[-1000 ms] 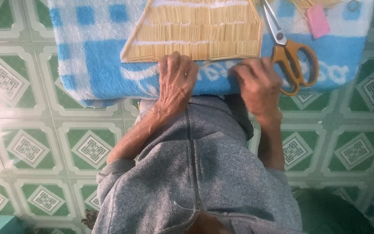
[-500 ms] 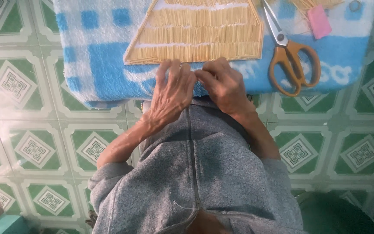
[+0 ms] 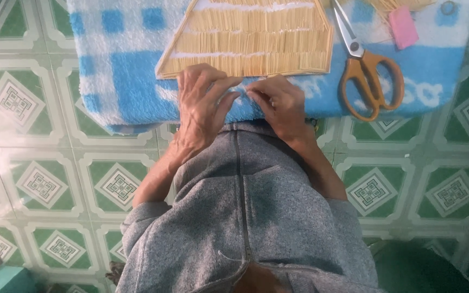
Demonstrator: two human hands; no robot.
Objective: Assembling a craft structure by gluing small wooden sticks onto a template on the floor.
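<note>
A flat panel of glued thin wooden sticks (image 3: 256,40), with one slanted side, lies on a blue-and-white towel (image 3: 126,65) spread over the tiled floor. My left hand (image 3: 202,106) rests flat on the towel just below the panel's lower edge, fingers slightly spread. My right hand (image 3: 280,103) sits beside it, fingertips pinched together near the left hand's fingers; I cannot tell whether a stick is between them. Both hands touch the towel at the panel's bottom edge.
Orange-handled scissors (image 3: 367,76) lie on the towel right of the panel. A small pink block (image 3: 404,26) and loose sticks (image 3: 392,5) lie at the top right. Green-and-white patterned floor tiles (image 3: 44,184) surround the towel. My grey zipped top (image 3: 245,217) fills the lower middle.
My right hand has moved left from near the scissors to meet my left hand at the panel's lower edge. The left hand stayed in place.
</note>
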